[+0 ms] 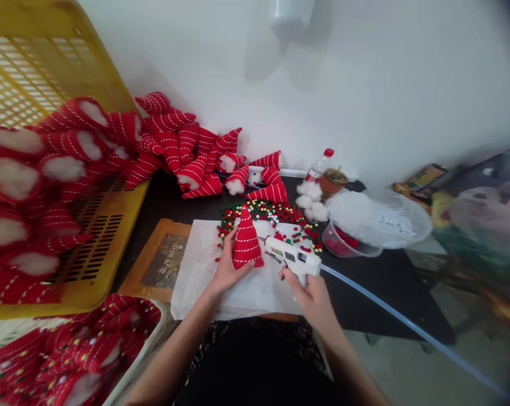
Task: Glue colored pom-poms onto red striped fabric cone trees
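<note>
My left hand is closed around the lower left side of a red stuffed cone with white stitched stripes, its tip pointing up. In my right hand is a white hot glue gun, its nozzle close to the right side of the cone. Whether the nozzle touches the fabric, I cannot tell. A long translucent glue stick runs out of the back of the gun to the lower right. Under both hands lies a white paper sheet, with small red, green, yellow and white pompoms scattered along its far side.
A yellow crate of striped cones stands left, with more cones piled by the wall. Below it, a white basket holds pompom-dotted cones. Cotton tufts, a bottle and plastic tubs sit at the right.
</note>
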Demonstrator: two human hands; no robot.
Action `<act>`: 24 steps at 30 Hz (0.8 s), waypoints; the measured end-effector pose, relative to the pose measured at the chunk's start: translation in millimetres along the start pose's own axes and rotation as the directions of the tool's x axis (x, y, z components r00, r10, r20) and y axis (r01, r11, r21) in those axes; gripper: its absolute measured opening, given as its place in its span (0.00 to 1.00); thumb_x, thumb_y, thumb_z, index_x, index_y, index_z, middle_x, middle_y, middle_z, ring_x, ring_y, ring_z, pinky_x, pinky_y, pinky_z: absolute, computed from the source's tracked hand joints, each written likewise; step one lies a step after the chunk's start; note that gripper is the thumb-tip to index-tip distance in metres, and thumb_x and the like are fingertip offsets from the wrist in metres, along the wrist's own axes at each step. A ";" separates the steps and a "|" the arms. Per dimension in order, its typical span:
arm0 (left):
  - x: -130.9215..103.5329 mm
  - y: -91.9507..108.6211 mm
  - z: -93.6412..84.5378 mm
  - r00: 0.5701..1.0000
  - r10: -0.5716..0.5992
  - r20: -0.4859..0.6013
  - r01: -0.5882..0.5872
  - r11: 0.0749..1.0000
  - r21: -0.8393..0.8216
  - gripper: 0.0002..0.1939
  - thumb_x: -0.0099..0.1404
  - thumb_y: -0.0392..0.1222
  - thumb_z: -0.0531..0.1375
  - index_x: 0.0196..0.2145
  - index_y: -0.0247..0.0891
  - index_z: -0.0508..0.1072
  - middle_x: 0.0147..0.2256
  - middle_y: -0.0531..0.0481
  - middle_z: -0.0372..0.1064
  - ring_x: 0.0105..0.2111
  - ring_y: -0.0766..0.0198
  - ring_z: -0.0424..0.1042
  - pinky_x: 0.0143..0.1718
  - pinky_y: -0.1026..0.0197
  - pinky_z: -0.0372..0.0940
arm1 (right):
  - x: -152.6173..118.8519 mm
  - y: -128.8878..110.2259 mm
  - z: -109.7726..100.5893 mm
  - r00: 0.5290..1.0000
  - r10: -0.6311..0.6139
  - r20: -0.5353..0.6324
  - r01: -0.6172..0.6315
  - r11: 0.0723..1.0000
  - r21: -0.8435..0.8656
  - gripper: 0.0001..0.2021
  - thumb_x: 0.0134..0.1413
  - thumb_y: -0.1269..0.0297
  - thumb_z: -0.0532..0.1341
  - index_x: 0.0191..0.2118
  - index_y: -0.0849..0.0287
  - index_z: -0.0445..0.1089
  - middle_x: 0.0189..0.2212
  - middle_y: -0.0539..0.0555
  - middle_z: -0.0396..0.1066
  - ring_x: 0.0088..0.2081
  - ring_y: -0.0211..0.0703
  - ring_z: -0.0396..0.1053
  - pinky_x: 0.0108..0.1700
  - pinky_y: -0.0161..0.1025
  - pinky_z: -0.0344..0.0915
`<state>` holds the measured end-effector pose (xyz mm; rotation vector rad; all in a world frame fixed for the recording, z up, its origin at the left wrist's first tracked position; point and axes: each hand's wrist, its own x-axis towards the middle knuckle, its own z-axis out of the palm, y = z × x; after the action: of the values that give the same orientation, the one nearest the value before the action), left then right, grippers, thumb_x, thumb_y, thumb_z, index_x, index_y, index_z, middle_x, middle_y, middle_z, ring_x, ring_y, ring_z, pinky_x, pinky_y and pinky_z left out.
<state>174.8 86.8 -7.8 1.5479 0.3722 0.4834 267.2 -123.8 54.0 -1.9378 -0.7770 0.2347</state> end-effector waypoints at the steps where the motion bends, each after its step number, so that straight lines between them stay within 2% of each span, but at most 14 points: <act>1: -0.2 1.1 -0.2 1.000 -0.002 -0.001 0.002 1.000 -0.017 0.53 0.59 0.55 0.70 0.70 0.45 0.44 0.61 0.35 0.63 0.56 0.44 0.73 0.56 0.40 0.71 | 0.1 -0.6 -1.0 1.000 0.015 0.020 -0.015 1.000 0.000 0.18 0.66 0.50 0.58 0.36 0.58 0.78 0.34 0.59 0.81 0.43 0.56 0.79 0.43 0.43 0.75; 4: -0.8 4.6 -0.5 1.000 -0.008 -0.002 0.008 0.999 -0.054 0.53 0.58 0.56 0.70 0.70 0.46 0.45 0.62 0.35 0.63 0.57 0.43 0.72 0.57 0.40 0.70 | 0.7 -1.9 -2.5 0.998 0.045 0.041 -0.046 0.999 0.005 0.19 0.66 0.49 0.58 0.34 0.58 0.77 0.29 0.57 0.79 0.40 0.54 0.79 0.36 0.39 0.74; 8: -1.4 7.3 -0.7 1.000 -0.021 0.014 0.022 0.996 -0.082 0.53 0.58 0.56 0.71 0.70 0.47 0.45 0.63 0.35 0.62 0.58 0.43 0.72 0.57 0.41 0.70 | 2.6 -2.6 -3.0 0.997 0.064 0.041 -0.064 0.998 0.013 0.19 0.65 0.50 0.58 0.31 0.58 0.75 0.25 0.57 0.77 0.34 0.52 0.77 0.31 0.38 0.71; 11: -1.7 7.3 -0.9 1.000 -0.025 0.015 0.027 0.996 -0.088 0.53 0.58 0.55 0.71 0.70 0.46 0.45 0.63 0.35 0.62 0.58 0.44 0.72 0.57 0.41 0.71 | 3.3 -2.5 -2.6 0.994 0.086 0.063 -0.088 0.996 0.026 0.19 0.65 0.49 0.59 0.30 0.57 0.74 0.24 0.56 0.76 0.30 0.50 0.75 0.30 0.38 0.70; 16: -2.3 4.3 -1.6 0.999 -0.009 0.033 0.010 0.999 -0.038 0.53 0.60 0.56 0.70 0.71 0.47 0.43 0.64 0.36 0.60 0.59 0.43 0.71 0.57 0.41 0.71 | 2.8 -2.0 -0.8 0.996 0.086 0.022 -0.087 0.995 0.057 0.18 0.65 0.50 0.59 0.30 0.57 0.74 0.23 0.54 0.76 0.28 0.48 0.74 0.34 0.39 0.71; 18: -2.3 3.0 -1.9 0.999 -0.006 0.042 0.007 1.000 -0.025 0.53 0.60 0.57 0.69 0.71 0.48 0.43 0.64 0.36 0.60 0.59 0.43 0.71 0.57 0.41 0.71 | 2.7 -1.7 -0.3 0.995 0.088 0.044 -0.091 0.994 0.062 0.19 0.65 0.49 0.59 0.29 0.57 0.73 0.23 0.54 0.75 0.27 0.48 0.74 0.32 0.38 0.70; 24: -2.0 5.3 -1.6 1.000 -0.018 0.025 0.021 0.994 -0.105 0.53 0.58 0.54 0.71 0.70 0.47 0.45 0.63 0.36 0.63 0.57 0.44 0.72 0.57 0.42 0.71 | 0.5 1.8 1.7 0.997 0.076 0.014 -0.077 0.996 0.051 0.21 0.65 0.48 0.58 0.28 0.58 0.72 0.21 0.53 0.73 0.25 0.46 0.71 0.29 0.37 0.66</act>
<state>172.0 86.9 -2.7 1.4458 0.3381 0.4622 267.6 -122.7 51.7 -1.9215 -0.6990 0.3105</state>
